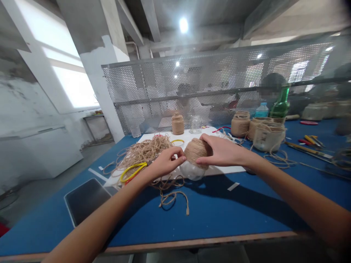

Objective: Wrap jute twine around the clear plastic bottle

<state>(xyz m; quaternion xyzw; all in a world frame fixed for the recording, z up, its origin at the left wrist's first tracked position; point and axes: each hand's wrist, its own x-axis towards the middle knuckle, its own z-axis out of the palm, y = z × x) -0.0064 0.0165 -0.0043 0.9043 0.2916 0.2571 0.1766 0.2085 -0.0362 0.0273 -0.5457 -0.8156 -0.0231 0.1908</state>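
A glass jar (194,172) is tilted above the front of the white sheet, with jute twine (195,151) wound round much of it and bare clear glass at the lower end. My right hand (219,150) grips it from the right, thumb below and fingers over the top. At the jar's left side, my left hand (170,160) is closed in a pinch on the twine; the strand between the fingertips is mostly hidden. Yellow-handled scissors (134,171) lie beside my left wrist, partly under a loose heap of twine (146,150).
A twine-wrapped jar (178,125) and a clear glass jar (195,125) stand behind. To the right are more wrapped jars (240,124), a green bottle (280,102) and several tools (312,140). A dark tablet-like slab (86,199) lies front left. A perforated metal screen (153,87) borders the blue table (219,219).
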